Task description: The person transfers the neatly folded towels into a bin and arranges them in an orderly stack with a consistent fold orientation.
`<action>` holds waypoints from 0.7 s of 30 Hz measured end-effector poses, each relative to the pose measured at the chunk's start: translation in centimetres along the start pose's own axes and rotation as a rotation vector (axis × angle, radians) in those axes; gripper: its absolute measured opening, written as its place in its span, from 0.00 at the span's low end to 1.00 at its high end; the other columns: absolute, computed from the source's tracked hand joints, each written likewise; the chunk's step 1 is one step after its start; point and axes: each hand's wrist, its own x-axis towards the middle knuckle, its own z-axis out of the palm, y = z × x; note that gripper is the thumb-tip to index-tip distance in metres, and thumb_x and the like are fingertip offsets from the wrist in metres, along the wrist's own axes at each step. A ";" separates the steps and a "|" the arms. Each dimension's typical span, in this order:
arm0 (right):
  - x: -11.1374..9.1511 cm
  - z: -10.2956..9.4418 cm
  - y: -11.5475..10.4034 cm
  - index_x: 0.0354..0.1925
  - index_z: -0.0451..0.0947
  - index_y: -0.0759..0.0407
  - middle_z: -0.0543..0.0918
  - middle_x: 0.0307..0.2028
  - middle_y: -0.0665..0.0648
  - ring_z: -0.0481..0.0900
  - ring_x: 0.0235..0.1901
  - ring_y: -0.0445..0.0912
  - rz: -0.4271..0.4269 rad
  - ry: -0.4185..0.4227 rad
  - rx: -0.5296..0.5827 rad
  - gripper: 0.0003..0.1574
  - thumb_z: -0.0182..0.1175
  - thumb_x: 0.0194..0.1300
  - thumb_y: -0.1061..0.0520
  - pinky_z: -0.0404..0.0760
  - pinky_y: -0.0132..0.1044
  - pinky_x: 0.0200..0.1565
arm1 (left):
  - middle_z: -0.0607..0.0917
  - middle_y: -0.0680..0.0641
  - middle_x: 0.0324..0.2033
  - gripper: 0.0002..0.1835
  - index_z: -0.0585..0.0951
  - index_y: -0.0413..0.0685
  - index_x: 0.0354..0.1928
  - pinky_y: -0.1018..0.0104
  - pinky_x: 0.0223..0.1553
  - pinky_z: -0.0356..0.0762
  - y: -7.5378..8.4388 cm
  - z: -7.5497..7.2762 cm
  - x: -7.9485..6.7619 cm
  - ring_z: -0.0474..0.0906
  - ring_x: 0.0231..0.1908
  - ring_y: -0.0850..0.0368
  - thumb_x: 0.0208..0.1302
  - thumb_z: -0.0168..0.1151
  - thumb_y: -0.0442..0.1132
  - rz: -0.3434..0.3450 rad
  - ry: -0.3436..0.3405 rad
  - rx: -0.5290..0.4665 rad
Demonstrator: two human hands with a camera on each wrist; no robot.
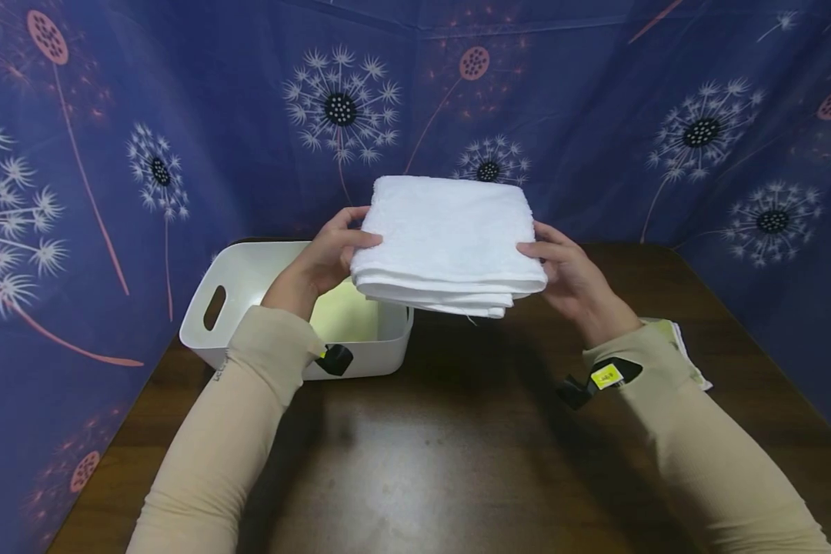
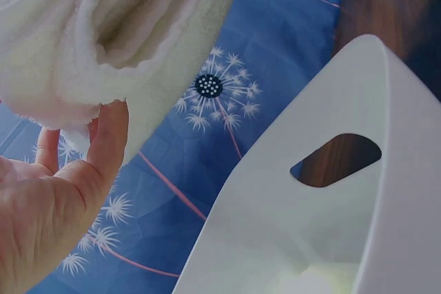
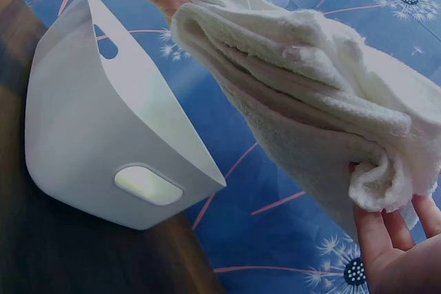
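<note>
A folded white towel [image 1: 450,231] is held up between both hands, its layered edge facing the person in the head view. On its left side the left hand [image 1: 325,254] grips it, thumb on top and fingers underneath. The right hand [image 1: 571,273] pinches the opposite side in the same way. Below and left of the towel stands a white bin [image 1: 360,360] with oval handle holes, partly covered by the left hand and the towel. Inside the bin lies something pale yellow [image 1: 346,315]. Both wrist views show the towel's thick stacked folds.
A green and white folded cloth [image 1: 685,350] lies on the right of the dark wooden table [image 1: 402,462], partly behind the right sleeve. A blue curtain [image 1: 249,115] with dandelion prints hangs around the back and sides. Each wrist wears a small black camera.
</note>
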 end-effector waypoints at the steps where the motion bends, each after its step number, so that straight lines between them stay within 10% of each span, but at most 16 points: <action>1: 0.1 0.1 0.1 0.70 0.50 0.57 0.73 0.49 0.56 0.80 0.35 0.46 -0.001 -0.003 -0.003 0.41 0.54 0.63 0.68 0.81 0.35 0.36 | 0.65 0.38 0.53 0.31 0.58 0.46 0.64 0.63 0.40 0.75 0.0 -0.1 0.0 0.70 0.45 0.47 0.58 0.51 0.26 0.000 0.000 -0.001; 21: 1.3 2.2 1.3 0.69 0.53 0.58 0.71 0.49 0.57 0.80 0.33 0.45 0.003 0.018 -0.030 0.38 0.53 0.63 0.69 0.81 0.34 0.33 | 0.62 0.39 0.56 0.30 0.57 0.47 0.62 0.65 0.39 0.75 0.5 -2.4 -0.8 0.67 0.48 0.47 0.57 0.50 0.26 -0.020 0.023 0.012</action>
